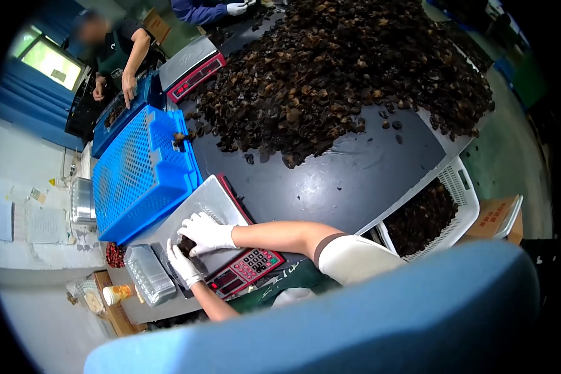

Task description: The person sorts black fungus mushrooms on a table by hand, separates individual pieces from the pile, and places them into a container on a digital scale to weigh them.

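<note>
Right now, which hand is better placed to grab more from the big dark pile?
Probably the right hand: over the scale, it lies nearer the dark pile. The left hand is farther off, near the clear plastic trays. Both hands are at a small dark clump, though.

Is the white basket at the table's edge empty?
No, the white basket holds a thick heap of dark pieces.
</note>
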Motion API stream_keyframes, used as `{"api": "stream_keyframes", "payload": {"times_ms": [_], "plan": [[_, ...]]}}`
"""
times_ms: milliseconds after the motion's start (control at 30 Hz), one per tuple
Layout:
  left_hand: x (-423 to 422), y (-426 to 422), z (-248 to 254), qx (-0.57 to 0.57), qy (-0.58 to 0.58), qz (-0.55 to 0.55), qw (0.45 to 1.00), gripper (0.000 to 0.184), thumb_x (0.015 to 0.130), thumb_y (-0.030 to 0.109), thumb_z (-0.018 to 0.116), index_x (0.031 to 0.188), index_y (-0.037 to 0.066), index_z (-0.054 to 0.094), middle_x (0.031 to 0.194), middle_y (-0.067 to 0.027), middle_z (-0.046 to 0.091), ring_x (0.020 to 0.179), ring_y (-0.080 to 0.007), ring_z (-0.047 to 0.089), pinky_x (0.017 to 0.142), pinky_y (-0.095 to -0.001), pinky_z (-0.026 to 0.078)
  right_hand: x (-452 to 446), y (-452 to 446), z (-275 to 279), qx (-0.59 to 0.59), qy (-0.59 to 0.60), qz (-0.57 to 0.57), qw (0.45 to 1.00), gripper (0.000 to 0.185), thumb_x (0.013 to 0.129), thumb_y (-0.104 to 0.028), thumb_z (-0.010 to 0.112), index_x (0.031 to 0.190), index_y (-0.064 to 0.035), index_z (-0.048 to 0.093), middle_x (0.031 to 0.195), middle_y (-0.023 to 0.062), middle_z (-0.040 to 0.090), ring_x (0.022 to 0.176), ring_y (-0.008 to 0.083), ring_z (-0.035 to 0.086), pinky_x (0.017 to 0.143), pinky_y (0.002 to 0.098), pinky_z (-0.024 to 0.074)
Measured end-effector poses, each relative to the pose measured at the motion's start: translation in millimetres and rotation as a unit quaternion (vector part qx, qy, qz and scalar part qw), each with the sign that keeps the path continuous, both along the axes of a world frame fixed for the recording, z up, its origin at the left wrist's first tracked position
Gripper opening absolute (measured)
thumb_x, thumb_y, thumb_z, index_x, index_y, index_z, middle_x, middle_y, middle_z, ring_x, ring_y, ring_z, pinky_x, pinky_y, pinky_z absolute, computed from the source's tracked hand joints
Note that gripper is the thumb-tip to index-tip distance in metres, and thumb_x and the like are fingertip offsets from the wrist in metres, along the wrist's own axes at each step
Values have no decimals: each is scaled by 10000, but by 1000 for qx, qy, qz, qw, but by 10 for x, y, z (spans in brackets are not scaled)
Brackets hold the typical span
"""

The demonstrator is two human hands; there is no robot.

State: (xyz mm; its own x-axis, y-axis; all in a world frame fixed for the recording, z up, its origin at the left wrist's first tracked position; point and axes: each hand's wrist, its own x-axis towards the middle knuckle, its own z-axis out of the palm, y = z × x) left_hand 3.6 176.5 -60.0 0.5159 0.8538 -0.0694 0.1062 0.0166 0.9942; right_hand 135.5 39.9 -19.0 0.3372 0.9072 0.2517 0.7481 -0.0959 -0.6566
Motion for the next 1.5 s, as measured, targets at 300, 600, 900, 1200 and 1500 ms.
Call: {"api": "stream_keyframes", "payload": {"times_ms": [300,600,900,1200,1500], "plan": [[24,-344,396,423,104,72,897,479,990,180,474,1411,-33,389,1437,-213,404,1337,-330,392,1145,-441,275,419,-1308,-544,217,-40,-268,938,403,864,-247,611,1206,-40,564,1309,216,506,1204,392,482,1028,471,387],[1201,-2408,-19,366,50,-375,850,618,924,178,571,1478,31,340,1554,-224,257,1451,-405,180,1180,-490,129,209,-2802,-1276,-183,-104,-426,880,765,897,-503,524,1449,3,372,1542,236,277,1435,439,215,1142,629,126],[1622,-3091,-909,568,321,-358,668,733,941,451,459,1507,25,271,1573,-247,188,1453,-460,126,1115,-658,114,-170,-6198,-1139,-427,-126,-794,414,665,919,-447,529,1398,6,447,1498,227,354,1359,458,328,1094,676,176],[1048,-4249,-948,75,-7,-890,450,253,921,180,573,1140,87,657,983,-117,665,943,-281,620,840,-374,479,897,-5286,-635,-86,-159,-702,689,296,802,-241,631,1049,-80,662,1175,136,619,1081,316,575,939,449,430],[1209,-3167,-582,225,14,-518,825,214,959,115,521,1097,10,647,1091,-130,647,1048,-258,610,950,-344,461,2293,-3277,-870,62,87,-457,883,627,922,-498,537,1375,-67,492,1419,236,449,1304,402,430,1082,462,352]]}}
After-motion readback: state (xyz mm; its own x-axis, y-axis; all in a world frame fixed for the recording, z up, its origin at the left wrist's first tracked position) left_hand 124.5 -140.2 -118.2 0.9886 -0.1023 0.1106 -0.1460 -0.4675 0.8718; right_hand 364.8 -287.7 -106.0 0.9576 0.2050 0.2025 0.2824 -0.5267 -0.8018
